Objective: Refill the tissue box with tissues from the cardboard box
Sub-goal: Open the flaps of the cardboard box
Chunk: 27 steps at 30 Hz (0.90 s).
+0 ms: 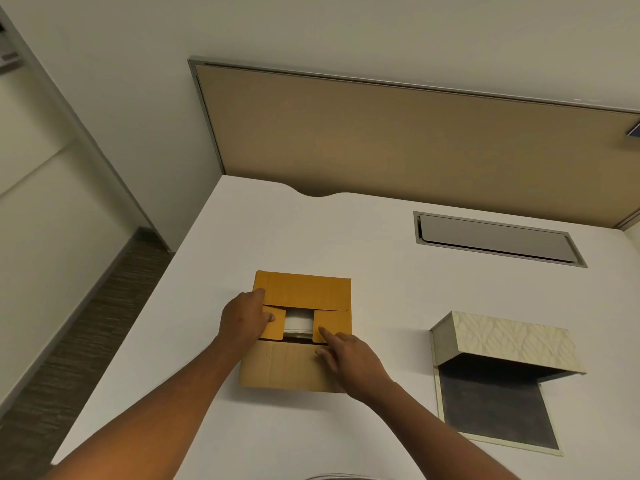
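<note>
A brown cardboard box [301, 292] stands on the white desk [346, 237] in front of me, its top flaps partly folded in. White tissues [298, 322] show through the gap between the flaps. My left hand [244, 318] rests on the box's left side, thumb on the left inner flap. My right hand [349, 358] lies over the front right of the box, its index finger touching the right inner flap. To the right sits the cream patterned tissue box [512, 341], its cover tilted up over its dark base [491, 410].
A recessed grey cable hatch [495, 239] is set in the desk behind the tissue box. A tan partition panel [398, 133] rises along the desk's far edge. Left of the desk are striped carpet [86, 323] and a white wall.
</note>
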Each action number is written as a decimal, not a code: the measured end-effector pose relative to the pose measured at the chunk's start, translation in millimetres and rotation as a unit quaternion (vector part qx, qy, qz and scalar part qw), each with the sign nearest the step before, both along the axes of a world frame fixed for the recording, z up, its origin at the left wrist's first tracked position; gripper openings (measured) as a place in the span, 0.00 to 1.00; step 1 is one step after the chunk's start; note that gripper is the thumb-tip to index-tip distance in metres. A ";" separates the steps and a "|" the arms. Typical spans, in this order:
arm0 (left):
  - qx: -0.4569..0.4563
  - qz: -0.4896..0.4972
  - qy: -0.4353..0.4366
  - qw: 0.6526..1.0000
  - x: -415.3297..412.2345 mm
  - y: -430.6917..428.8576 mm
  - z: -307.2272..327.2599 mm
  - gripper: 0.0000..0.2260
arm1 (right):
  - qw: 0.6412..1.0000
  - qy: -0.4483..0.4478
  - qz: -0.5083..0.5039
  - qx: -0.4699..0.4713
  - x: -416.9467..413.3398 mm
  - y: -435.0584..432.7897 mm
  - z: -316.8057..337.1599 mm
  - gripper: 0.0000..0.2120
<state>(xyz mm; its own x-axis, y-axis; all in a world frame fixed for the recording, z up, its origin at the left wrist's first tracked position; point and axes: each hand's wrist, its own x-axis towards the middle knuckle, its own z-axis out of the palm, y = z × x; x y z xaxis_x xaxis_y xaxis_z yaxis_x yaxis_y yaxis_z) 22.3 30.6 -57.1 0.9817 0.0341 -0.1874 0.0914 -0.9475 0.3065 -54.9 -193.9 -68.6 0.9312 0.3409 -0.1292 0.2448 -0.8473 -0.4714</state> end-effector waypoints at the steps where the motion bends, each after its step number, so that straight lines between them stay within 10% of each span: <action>1: -0.001 -0.001 -0.004 1.000 0.2 0.1 -1.1 0.15 | 1.000 0.001 0.005 -0.014 2.3 1.8 -0.5 0.23; 16: -0.052 -0.069 -0.063 0.994 28.3 11.6 2.4 0.14 | 0.992 0.003 0.071 -0.100 13.2 7.1 -2.4 0.23; 27: -0.108 0.067 -0.114 0.985 81.3 -0.8 25.2 0.25 | 0.995 0.006 0.063 -0.071 9.8 6.1 -0.9 0.22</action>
